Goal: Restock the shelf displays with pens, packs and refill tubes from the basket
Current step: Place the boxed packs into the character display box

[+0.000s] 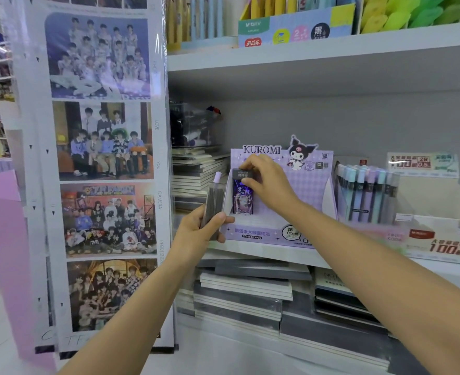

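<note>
So the white shelf [264,255] has this lilac Kuromi display box [304,185] on it, with pastel pens [364,193] just beside it on the right and notebooks [245,288] stacked underneath. The right grip [269,182] is curled over the top of a dark purple pack [242,203], pinching it while it stands upright in the box's left corner. The left grip [196,231] is wrapped round a clear refill tube [214,201] with a lilac cap, held upright just outside the box's left wall.
</note>
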Demonstrator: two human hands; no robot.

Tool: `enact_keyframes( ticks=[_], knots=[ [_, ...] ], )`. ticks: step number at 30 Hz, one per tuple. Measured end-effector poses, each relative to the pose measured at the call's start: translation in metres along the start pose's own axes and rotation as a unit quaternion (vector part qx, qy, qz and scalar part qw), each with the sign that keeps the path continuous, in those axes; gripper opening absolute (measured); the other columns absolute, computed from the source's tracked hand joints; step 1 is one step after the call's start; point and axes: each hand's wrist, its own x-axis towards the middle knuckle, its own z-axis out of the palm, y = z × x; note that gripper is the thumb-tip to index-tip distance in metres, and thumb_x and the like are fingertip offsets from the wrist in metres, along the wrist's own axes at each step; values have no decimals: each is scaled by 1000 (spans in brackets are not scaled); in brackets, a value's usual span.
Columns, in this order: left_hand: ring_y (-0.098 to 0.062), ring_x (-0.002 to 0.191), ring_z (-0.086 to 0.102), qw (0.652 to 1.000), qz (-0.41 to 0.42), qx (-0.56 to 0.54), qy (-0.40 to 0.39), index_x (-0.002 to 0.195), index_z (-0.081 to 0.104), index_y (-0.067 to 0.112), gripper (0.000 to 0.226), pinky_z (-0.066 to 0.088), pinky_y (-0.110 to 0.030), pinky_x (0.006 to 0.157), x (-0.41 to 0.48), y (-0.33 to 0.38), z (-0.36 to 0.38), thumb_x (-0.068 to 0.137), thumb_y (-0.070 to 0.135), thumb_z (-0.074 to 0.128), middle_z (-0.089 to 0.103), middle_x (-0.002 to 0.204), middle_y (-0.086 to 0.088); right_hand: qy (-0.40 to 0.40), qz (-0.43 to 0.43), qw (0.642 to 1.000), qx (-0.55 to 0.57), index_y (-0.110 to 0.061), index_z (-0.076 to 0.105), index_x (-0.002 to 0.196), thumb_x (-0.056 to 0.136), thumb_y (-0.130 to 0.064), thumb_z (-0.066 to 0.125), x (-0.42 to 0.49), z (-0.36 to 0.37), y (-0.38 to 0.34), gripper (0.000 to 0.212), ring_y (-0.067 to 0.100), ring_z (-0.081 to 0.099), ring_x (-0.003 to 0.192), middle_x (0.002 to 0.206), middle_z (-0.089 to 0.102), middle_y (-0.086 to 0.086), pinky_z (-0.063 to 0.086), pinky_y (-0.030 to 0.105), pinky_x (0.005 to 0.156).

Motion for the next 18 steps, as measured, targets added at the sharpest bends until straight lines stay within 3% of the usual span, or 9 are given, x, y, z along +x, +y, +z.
enact_keyframes(
  ticks=[4, 7, 10, 13, 15, 18],
  knots=[
    [-7, 55, 56, 1000, 5, 10, 15, 100, 69, 12, 14, 53, -15, 64, -2, 2, -1, 93, 21, 61, 76, 93, 2, 4, 20, 999, -51, -13, 67, 112, 86, -8, 68, -1, -2, 5, 27, 13, 50, 96, 104, 49, -1, 44, 28, 84],
    [-8, 55, 55, 999, 5, 0, 43, 93, 74, 10, 15, 50, -16, 63, -2, 7, -1, 89, 23, 66, 75, 87, -11, -5, 38, 998, -51, -16, 66, 118, 88, -16, 68, -4, -12, 3, 31, 12, 46, 96, 106, 44, -2, 44, 27, 86],
    [-9, 55, 55, 999, 3, -5, 42, 93, 75, 7, 20, 49, -15, 62, -2, 14, 2, 88, 24, 67, 74, 82, -12, 43, 66, 990, 119, -14, 67, 112, 91, -23, 64, -10, -27, -12, 23, 9, 53, 83, 106, 55, 0, 44, 24, 76],
    [-8, 53, 56, 1000, -1, -7, 8, 95, 74, 6, 21, 48, -14, 58, -6, 24, 16, 88, 26, 67, 76, 81, -2, -21, 101, 940, 325, -16, 66, 107, 93, -25, 62, -25, -44, -28, 18, 9, 59, 58, 100, 68, 7, 47, 24, 52],
    [-8, 52, 57, 1000, -11, -6, -22, 97, 73, 7, 23, 46, -13, 54, -10, 30, 29, 87, 27, 68, 76, 79, -2, -64, 97, 932, 344, -19, 67, 103, 92, -20, 64, -38, -54, -33, 12, 12, 59, 53, 86, 70, 5, 47, 22, 47],
    [-10, 51, 57, 999, -10, -7, -52, 93, 72, 8, 19, 46, -15, 52, -16, 37, 48, 86, 25, 70, 76, 81, -7, -64, 112, 929, 346, -14, 71, 98, 93, -23, 62, -52, -72, -31, 14, 10, 57, 58, 75, 66, 0, 46, 21, 51]
  ],
)
